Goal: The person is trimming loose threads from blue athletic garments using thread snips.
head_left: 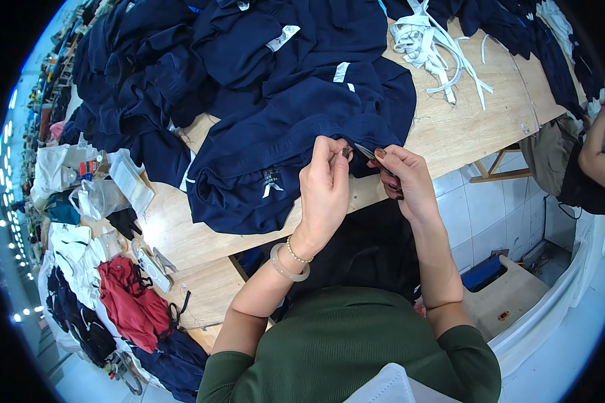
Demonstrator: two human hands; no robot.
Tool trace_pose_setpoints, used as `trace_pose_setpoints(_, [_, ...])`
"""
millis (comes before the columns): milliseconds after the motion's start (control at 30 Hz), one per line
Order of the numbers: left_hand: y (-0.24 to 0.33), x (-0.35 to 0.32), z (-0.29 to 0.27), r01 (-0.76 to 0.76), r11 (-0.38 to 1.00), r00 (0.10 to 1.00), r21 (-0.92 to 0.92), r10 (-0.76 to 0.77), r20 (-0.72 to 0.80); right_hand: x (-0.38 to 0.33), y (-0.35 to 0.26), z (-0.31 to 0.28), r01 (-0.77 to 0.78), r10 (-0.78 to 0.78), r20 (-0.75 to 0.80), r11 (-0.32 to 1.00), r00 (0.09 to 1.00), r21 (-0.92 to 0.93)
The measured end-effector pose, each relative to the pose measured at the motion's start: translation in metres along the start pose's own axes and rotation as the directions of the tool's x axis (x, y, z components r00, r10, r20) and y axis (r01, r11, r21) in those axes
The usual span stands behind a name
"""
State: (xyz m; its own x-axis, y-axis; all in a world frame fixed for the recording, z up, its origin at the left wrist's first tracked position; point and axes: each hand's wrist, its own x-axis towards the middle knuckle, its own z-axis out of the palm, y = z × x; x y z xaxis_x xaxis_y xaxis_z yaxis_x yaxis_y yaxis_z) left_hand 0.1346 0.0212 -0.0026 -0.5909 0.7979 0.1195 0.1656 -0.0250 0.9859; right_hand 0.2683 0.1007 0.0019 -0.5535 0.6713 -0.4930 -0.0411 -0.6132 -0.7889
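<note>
A navy blue garment (238, 161) lies bunched at the front edge of the table, a dark label (271, 176) showing inside it. My left hand (325, 188) pinches the garment's edge between thumb and fingers. Close beside it, my right hand (413, 183) is closed around small metal thread snips (364, 152). The blades point left toward the pinched cloth, almost at my left fingertips. Whether they touch a thread is too small to tell.
More navy garments (141, 74) are heaped across the wooden table (464, 127). White strips (444, 57) lie tangled at the back right. A red bag (131, 302) and plastic bags (97, 198) sit at left. At the right edge another person's arm (597, 151) shows above a plastic stool (507, 299).
</note>
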Motion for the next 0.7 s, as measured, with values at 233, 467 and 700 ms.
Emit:
trace_pose_setpoints(233, [0.006, 0.000, -0.002, 0.035, 0.998, 0.998, 0.049, -0.038, 0.057, -0.001, -0.002, -0.001, -0.026, 0.026, 0.033, 1.000, 0.999, -0.012])
trace_pose_setpoints(467, [0.012, -0.001, -0.003, 0.021, 0.998, 0.997, 0.063, -0.025, 0.078, -0.002, -0.006, 0.000, -0.025, 0.025, 0.062, 1.000, 0.998, -0.013])
trace_pose_setpoints(700, [0.013, 0.000, -0.003, 0.013, 0.997, 0.997, 0.074, -0.018, 0.070, 0.005, 0.001, 0.000, -0.004, 0.003, 0.030, 0.999, 1.000, 0.031])
